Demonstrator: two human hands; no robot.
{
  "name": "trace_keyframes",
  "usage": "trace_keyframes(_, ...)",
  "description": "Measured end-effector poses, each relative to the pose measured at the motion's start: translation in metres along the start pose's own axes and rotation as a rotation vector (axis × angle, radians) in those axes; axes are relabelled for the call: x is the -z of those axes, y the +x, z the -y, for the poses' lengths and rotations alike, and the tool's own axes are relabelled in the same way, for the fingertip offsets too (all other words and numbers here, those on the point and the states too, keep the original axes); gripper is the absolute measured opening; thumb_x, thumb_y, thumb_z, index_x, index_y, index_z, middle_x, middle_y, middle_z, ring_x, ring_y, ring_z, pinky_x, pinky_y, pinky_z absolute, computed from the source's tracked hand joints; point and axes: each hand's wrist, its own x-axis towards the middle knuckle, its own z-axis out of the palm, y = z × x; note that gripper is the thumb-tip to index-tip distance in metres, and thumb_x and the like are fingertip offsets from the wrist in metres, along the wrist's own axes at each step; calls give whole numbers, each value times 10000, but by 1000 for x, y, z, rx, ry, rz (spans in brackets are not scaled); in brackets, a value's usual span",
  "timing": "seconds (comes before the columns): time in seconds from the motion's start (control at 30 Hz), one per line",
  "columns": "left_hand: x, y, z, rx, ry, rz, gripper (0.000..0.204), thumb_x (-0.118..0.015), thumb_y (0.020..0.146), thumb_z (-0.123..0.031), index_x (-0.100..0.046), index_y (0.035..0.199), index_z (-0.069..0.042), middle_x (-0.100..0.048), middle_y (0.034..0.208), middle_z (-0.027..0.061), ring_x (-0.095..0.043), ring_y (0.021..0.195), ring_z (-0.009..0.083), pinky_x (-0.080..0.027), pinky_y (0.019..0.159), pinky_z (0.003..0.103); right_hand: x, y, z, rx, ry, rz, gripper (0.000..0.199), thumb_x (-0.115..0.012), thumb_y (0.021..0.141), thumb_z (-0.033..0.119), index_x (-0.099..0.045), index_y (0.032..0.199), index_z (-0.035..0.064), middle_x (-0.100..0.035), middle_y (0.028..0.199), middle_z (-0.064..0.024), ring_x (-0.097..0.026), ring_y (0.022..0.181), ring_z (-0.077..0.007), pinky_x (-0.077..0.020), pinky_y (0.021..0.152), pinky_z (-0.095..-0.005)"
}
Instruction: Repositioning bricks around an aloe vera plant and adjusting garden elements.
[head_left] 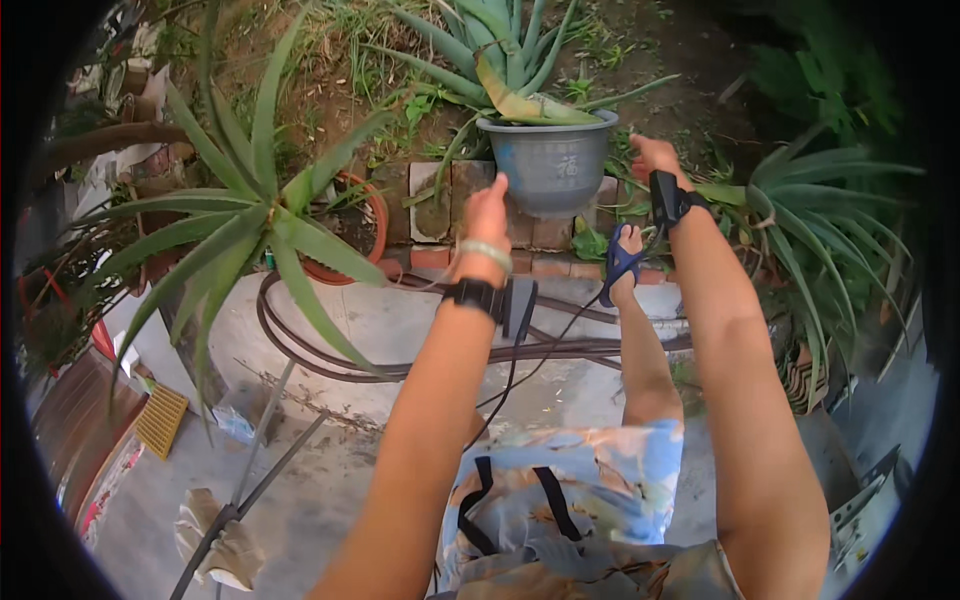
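A grey plastic flowerpot [550, 172] stands ahead of me by the brick edging, and a large aloe plant [505, 50] grows out of it. One of its leaves has turned yellow-brown and droops over the rim. At the pot's left side is my left hand [487, 215], thumb stretched out; whether it touches the wall I cannot tell. My right hand [655, 158] is held to the right of the pot, fingers apart, with a small gap to it. Neither hand visibly grips anything. The pot's underside is hidden.
Another big aloe [265, 210] spreads on the left over a terracotta pot [375, 215]. A third aloe [790, 200] hangs over at the right. A brown hose [400, 370] lies coiled across the concrete before my sandalled foot [622, 270]. Metal poles [250, 490] stand lower left.
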Motion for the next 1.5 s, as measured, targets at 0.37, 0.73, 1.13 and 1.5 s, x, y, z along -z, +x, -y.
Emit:
trace_keyframes(0.37, -33, 178, 5, 48, -255, -93, 921, -609, 742, -628, -331, 1379, -22, -348, 1415, 138, -369, 1257, 285, -245, 1057, 409, -64, 69, 27, 141, -174, 128, 559, -577, 820, 453, -545, 1157, 9, -586, 1111, -211, -589, 1000, -313, -501, 777, -385)
trace_keyframes(0.73, -76, 146, -18, 140, -139, 56, 686, -626, 695, -395, -423, 1302, -147, -330, 1404, 146, -320, 1256, 401, -162, 966, 663, -41, 104, 13, -90, 1, 218, 388, -562, 815, 313, -541, 1089, 38, -604, 882, -212, -633, 737, -292, -552, 632, -361)
trace_keyframes(1.13, -69, 137, -16, 239, -72, -23, 847, -645, 672, -415, -298, 1389, -127, -210, 1458, 200, -235, 1308, 428, -115, 997, 670, -44, 117, -10, 5, 130, 299, 397, -573, 781, 364, -574, 1043, 67, -568, 1002, -139, -587, 699, -296, -534, 582, -418)
trace_keyframes(1.5, -80, 145, -11, 7, -161, -27, 684, -641, 657, -339, -437, 1249, -63, -399, 1304, 199, -401, 1166, 367, -296, 934, 574, -30, 118, 0, -45, -76, 241, 473, -530, 846, 368, -542, 1162, 17, -609, 967, -225, -640, 717, -308, -554, 600, -399)
